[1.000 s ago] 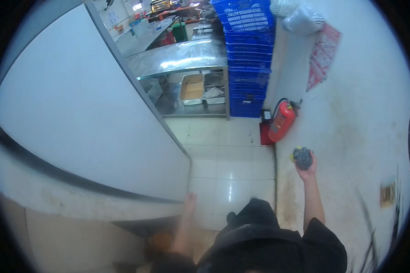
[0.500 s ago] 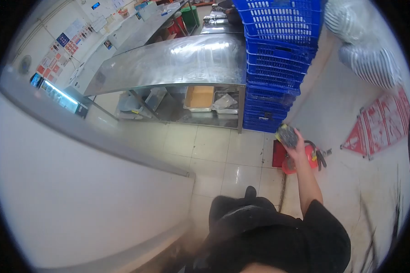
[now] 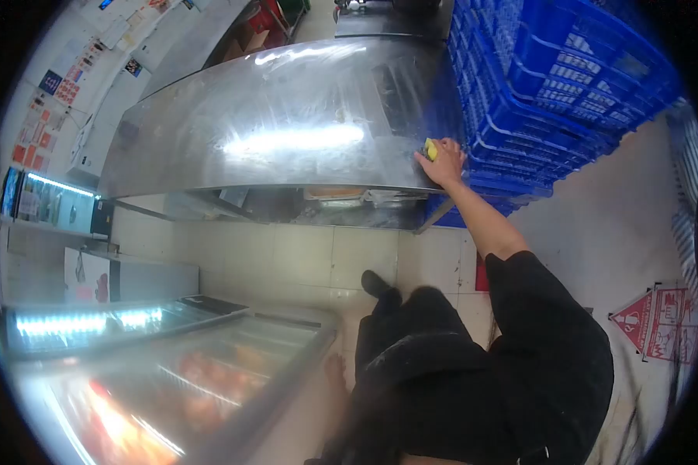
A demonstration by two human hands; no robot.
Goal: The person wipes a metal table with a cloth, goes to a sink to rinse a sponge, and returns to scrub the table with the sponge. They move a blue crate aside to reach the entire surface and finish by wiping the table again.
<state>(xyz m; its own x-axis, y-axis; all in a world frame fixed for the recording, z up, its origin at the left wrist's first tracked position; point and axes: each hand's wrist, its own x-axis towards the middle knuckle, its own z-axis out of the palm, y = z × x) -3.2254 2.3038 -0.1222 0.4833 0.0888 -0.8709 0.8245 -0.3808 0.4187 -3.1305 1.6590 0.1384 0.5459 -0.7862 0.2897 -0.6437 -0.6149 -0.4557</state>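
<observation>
My right hand [image 3: 445, 163] is closed on a yellow and dark scrubbing sponge [image 3: 431, 149]. It rests on the right end of the steel table [image 3: 287, 116], close beside the stacked blue crates [image 3: 520, 108]. Low in the view, next to the glass-topped freezer [image 3: 233, 364], my left hand [image 3: 336, 376] shows as a smeared, skin-coloured shape. Its fingers cannot be made out.
Trays [image 3: 333, 194] sit on the shelf under the steel table. A lit display fridge [image 3: 58, 201] stands at the left. Tiled floor [image 3: 364, 252] lies between table and freezer. A red and white sign [image 3: 663, 322] is at the right.
My right hand has moved up and left with the sponge, from above the fire extinguisher onto the tabletop. The view has shifted; the table and crates look nearer, and the freezer's glass top now shows.
</observation>
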